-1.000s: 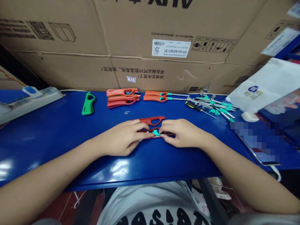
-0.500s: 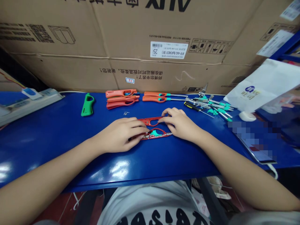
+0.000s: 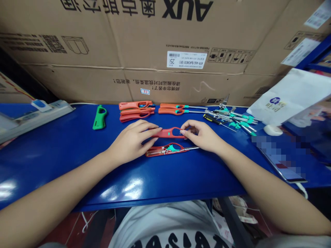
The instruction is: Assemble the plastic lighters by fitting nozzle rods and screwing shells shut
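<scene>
A red lighter shell half [image 3: 168, 133] is held level between my two hands, its smooth outer face up. The fingers of my left hand [image 3: 136, 141] are closed on its left end. My right hand [image 3: 200, 134] pinches the other end, beside the trigger loop. Just below it on the table lies an opened red lighter [image 3: 165, 150], its inside facing up. A clear fuel tank, a teal trigger, thin wires and a metal rod show in it. The fingertips of my left hand are close to its left end; whether they touch it I cannot tell.
Behind my hands lie stacked red shells [image 3: 136, 111], two orange lighters [image 3: 172, 109], a green shell [image 3: 99, 117] and a screwdriver [image 3: 212, 119]. Teal-and-metal lighter parts [image 3: 240, 120] are heaped at right, near a phone [image 3: 280, 160]. A large carton [image 3: 144, 44] backs the blue table [image 3: 168, 182].
The loose shell half has been lifted and turned over, from inner side up to outer side up. My left hand has come off the opened lighter, so its fuel tank now shows.
</scene>
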Demonstrator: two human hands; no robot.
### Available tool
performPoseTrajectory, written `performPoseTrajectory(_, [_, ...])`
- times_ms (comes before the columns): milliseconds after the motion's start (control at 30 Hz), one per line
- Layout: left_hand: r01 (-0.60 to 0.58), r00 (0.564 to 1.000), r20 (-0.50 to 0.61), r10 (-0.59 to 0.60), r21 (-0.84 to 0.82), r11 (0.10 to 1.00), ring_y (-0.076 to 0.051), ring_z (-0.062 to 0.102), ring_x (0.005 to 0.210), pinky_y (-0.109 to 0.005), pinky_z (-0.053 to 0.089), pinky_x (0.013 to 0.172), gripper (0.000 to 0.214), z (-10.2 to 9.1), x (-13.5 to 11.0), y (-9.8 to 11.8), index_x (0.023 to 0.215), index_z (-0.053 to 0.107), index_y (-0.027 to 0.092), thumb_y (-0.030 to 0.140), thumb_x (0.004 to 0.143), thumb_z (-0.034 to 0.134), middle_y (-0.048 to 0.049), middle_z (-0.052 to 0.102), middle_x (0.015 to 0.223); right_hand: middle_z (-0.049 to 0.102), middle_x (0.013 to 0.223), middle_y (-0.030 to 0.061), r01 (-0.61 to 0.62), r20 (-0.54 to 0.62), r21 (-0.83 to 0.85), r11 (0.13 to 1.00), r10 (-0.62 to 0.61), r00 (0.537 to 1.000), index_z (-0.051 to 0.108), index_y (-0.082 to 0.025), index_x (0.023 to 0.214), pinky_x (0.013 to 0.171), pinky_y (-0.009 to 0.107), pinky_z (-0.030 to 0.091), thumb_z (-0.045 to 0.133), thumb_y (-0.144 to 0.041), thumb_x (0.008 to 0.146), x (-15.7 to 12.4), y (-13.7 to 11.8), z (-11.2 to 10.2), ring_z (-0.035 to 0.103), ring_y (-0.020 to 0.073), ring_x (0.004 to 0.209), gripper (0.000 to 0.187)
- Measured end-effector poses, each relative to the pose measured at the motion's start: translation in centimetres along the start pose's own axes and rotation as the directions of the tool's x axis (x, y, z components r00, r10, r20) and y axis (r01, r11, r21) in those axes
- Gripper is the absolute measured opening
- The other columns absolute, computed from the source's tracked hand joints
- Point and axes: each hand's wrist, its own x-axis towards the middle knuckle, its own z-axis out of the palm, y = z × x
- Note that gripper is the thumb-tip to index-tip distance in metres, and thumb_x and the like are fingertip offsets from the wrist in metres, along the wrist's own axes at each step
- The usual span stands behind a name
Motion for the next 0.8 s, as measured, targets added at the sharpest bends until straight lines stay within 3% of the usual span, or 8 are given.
performPoseTrajectory(133, [-0.049,0.998,0.032,0.047,0.073,0.996,-0.024,0.069,0.102,-0.039,0.057,0.091,0.029,-0.4,0.0,-0.1,0.122,0.072,0.017,0.032,0.101,0.061,-0.0103,0.076,0.116,0.071,0.084,0.0028,-0.187,0.091,0.286,0.94,0.168,0.982,0.067,-0.019,0.09,0.068,0.029,0.052,0.074,-0.038,0.082,0.1,-0.5,-0.1,0.064,0.0141,0.069,0.022])
performPoseTrajectory(233, [-0.066,0.994,0.09,0.059,0.074,0.995,-0.024,0.069,0.097,-0.036,0.056,0.087,0.031,-0.7,0.0,0.0,0.12,0.073,0.016,0.037,0.099,0.063,-0.0096,0.077,0.11,0.074,0.091,0.0048,-0.253,0.166,0.332,0.909,0.207,0.964,0.07,-0.018,0.092,0.07,0.028,0.054,0.079,-0.038,0.079,0.0,-0.7,-0.1,0.066,0.0136,0.071,0.026])
performPoseTrajectory(333, [-0.066,0.985,0.157,0.065,-0.002,0.998,-0.023,0.07,0.094,-0.034,0.054,0.084,0.029,-0.8,0.1,0.2,0.113,0.075,0.016,0.037,0.1,0.062,-0.0091,0.077,0.107,0.072,0.106,0.006,-0.254,0.237,0.337,0.907,0.18,0.955,0.067,-0.019,0.114,0.068,0.027,0.055,0.078,-0.035,0.082,-0.1,-0.6,0.0,0.067,0.0118,0.071,0.037])
performPoseTrajectory(400, [-0.05,0.98,0.19,0.059,-0.052,0.997,-0.022,0.07,0.092,-0.033,0.053,0.083,0.029,-0.8,0.1,0.3,0.111,0.075,0.015,0.038,0.099,0.062,-0.009,0.076,0.104,0.069,0.114,0.0061,-0.197,0.272,0.301,0.933,0.114,0.956,0.062,-0.021,0.128,0.068,0.028,0.055,0.075,-0.035,0.084,-0.3,-0.5,0.0,0.065,0.0109,0.072,0.047])
performPoseTrajectory(467, [-0.031,0.977,0.209,0.047,-0.083,0.996,-0.022,0.07,0.091,-0.033,0.053,0.083,0.029,-0.8,0.1,0.4,0.111,0.075,0.015,0.038,0.097,0.064,-0.0087,0.076,0.102,0.068,0.114,0.0061,-0.088,0.305,0.194,0.977,0.025,0.952,0.062,-0.021,0.13,0.072,0.029,0.055,0.076,-0.038,0.085,-0.5,-0.5,0.0,0.064,0.0126,0.077,0.05])
performPoseTrajectory(633, [-0.017,0.964,0.261,0.05,-0.129,0.991,-0.022,0.07,0.09,-0.033,0.052,0.083,0.026,-0.8,0.0,0.5,0.11,0.076,0.017,0.035,0.094,0.066,-0.0073,0.075,0.098,0.062,0.123,0.0074,0.239,0.353,-0.058,0.969,-0.204,0.913,0.065,-0.023,0.131,0.101,0.038,0.05,0.081,-0.037,0.083,-0.9,-0.9,0.0,0.062,0.0216,0.111,0.052])
performPoseTrajectory(800, [-0.017,0.955,0.293,0.051,-0.118,0.993,-0.023,0.07,0.091,-0.034,0.051,0.085,0.026,-0.8,0.1,0.8,0.111,0.075,0.017,0.035,0.093,0.066,-0.0076,0.075,0.099,0.061,0.119,0.0083,0.33,0.338,-0.105,0.938,-0.278,0.899,0.064,-0.022,0.132,0.101,0.038,0.05,0.073,-0.031,0.091,-1.0,-0.7,0.4,0.063,0.0207,0.108,0.044])
